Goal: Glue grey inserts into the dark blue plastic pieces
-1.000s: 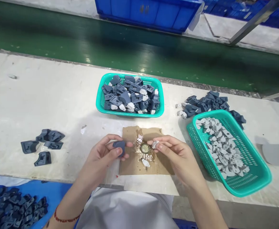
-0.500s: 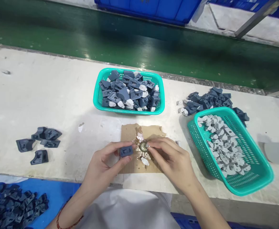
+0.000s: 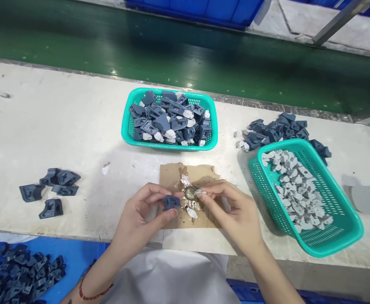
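The left hand (image 3: pixel 151 207) has its grip clamped on a dark blue-grey moulded piece with a recess in its face (image 3: pixel 171 202), held over the left edge of a brown cardboard sheet (image 3: pixel 172 175) on the white bench (image 3: pixel 77 105). The right hand (image 3: pixel 227 202) has its grip closed on a small light-grey piece (image 3: pixel 200 192), fingertips pinching it at the right side of a small round container of clear liquid (image 3: pixel 190 193). Glossy wet spill surrounds the container on the cardboard, and a loose white piece (image 3: pixel 191 212) lies in front of it.

Beyond the cardboard, a green plastic basket (image 3: pixel 169 146) holds dark pieces, several with white ends. To the right, a second green basket (image 3: pixel 337 236) holds light-grey pieces; a heap of dark pieces (image 3: pixel 278 131) lies behind it. Five dark pieces (image 3: pixel 50 190) sit on the bench well to the left of the hands.
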Demonstrator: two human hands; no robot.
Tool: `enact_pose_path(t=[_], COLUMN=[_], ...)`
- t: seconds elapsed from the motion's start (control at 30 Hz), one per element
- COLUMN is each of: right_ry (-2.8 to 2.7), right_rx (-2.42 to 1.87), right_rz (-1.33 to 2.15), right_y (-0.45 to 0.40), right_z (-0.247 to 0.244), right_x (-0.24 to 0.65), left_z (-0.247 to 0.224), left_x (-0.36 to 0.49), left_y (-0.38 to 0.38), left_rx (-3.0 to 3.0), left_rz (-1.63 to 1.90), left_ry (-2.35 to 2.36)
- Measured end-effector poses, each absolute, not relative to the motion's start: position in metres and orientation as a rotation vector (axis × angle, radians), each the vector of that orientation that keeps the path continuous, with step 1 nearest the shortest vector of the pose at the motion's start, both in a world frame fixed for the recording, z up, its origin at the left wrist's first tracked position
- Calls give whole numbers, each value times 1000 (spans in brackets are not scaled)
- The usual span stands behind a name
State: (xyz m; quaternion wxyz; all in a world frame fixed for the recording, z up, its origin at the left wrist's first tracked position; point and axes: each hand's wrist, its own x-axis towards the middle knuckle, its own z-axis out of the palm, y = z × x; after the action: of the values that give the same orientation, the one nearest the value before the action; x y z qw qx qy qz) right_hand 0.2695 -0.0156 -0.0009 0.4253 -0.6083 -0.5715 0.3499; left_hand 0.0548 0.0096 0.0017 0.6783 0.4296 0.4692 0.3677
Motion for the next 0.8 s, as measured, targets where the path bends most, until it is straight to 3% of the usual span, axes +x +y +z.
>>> enact_pose_path(t=[0.27,0.8], right_ry=[-823,-691], right_rx=[-1207,-1219], right_rz=[1351,1440], right_y=[-18,-16], right_z=[1,11], right_x=[261,239], left_z=[-2,-15], left_x=[60,60], left_y=[7,-1], left_rx=[974,1518], left_rz=[939,1114], left_ry=[916,902])
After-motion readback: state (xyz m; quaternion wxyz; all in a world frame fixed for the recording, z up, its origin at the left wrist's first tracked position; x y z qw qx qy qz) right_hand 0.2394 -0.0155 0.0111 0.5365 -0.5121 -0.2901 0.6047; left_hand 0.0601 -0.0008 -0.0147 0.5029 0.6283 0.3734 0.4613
